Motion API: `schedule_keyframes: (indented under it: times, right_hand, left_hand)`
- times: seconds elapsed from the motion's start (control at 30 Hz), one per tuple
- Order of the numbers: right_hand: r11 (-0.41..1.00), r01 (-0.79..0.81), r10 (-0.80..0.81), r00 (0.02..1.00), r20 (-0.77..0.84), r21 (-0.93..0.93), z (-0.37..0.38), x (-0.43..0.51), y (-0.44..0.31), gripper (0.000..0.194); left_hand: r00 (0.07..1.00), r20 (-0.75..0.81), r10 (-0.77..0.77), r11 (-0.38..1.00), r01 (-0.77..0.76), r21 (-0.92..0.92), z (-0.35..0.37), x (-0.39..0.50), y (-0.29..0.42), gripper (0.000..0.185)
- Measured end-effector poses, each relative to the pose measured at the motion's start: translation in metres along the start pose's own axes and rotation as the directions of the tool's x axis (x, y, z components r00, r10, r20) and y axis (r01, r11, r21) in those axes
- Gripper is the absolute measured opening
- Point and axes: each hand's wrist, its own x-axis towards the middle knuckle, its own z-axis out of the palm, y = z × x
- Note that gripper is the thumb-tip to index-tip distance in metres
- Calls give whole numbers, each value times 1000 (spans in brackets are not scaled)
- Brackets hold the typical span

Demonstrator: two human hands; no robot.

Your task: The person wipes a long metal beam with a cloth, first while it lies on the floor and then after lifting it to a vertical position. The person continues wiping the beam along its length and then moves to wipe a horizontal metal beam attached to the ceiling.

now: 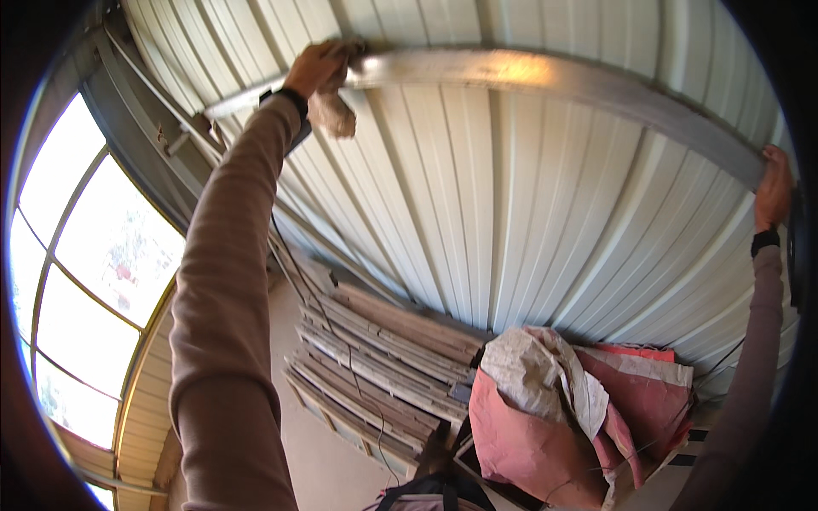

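High on the wall a long grey metal beam (pixel 447 67) runs across ribbed metal sheeting (pixel 447 191), looking curved through the lens. My left hand (pixel 319 67) grips a crumpled light-brown cloth (pixel 333 115) against the beam's left part. One end of the cloth hangs below the beam. At the far right, my right hand (pixel 773 188) holds onto the beam, its fingertips at the upper edge. Both wrists have dark bands, and the left forearm spans much of the view.
Long wooden boards (pixel 383 364) are stacked low by the wall. Beside them lies a bundle of pink and whitish sacks (pixel 537 421). A thin dark cable (pixel 351 364) hangs across the boards. Bright window panes (pixel 96 249) stand at left, near metal framing (pixel 153 121).
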Motion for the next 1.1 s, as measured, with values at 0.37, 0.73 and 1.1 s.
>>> schedule_keyframes:
  times: [0.37, 0.73, 1.1]
  right_hand:
    - [960, -204, 213, 977, -27, 192, -31, 34, -74, 21]
    - [954, -222, 236, 970, -50, 202, -31, 35, -82, 21]
    - [964, -230, 237, 971, -36, 135, -26, 30, -75, 20]
  left_hand:
    - [968, -190, 163, 985, -149, 90, -10, -38, 33, 56]
    - [929, -309, 204, 970, -148, 194, -3, -62, 48, 66]
    - [921, -346, 180, 981, -140, 136, -28, -128, 55, 66]
